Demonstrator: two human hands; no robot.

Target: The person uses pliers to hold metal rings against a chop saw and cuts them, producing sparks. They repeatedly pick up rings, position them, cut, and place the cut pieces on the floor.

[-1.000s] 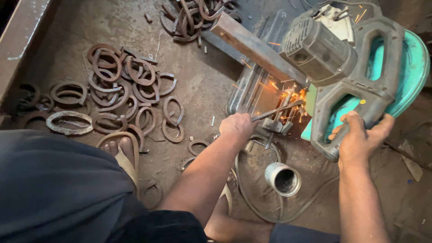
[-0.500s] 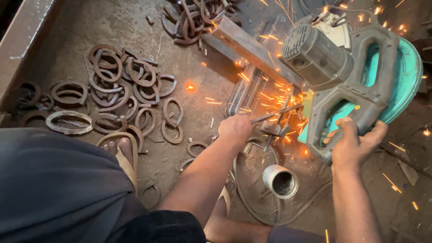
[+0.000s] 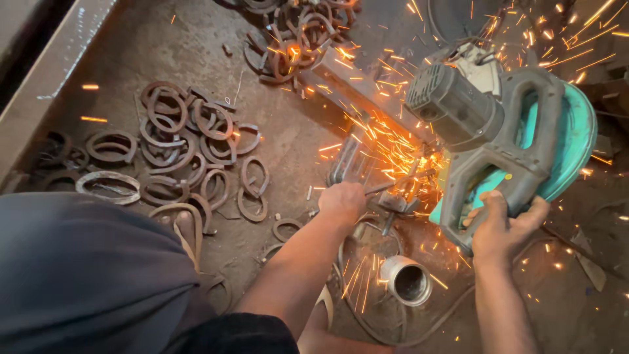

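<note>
A: Nearest the camera, a dark-clothed knee is filling the lower left corner. Just beyond it, a short metal pipe stub (image 3: pixel 407 280) is lying on the floor (image 3: pixel 288 141) between the two forearms.

B: Hands?

A: Left hand (image 3: pixel 342 202) is closed around a thin metal rod (image 3: pixel 393 186), feeding it in at the clamp. Right hand (image 3: pixel 501 226) is wrapped tight on the grey handle of the chop saw (image 3: pixel 508 141), pressing down.

B: Change since a second ago?

A: Sparks (image 3: pixel 393 147) are growing: a small glow at the cut then, now a wide spray reaching the far edge of the floor. The saw head is sitting lower. Reading it as the blade biting well into the rod.

B: Farther out?

A: Bent rusty rings (image 3: pixel 190 141) are lying scattered toward the left edge, a second pile (image 3: pixel 295 36) sitting at the far edge behind the saw's rail.
</note>
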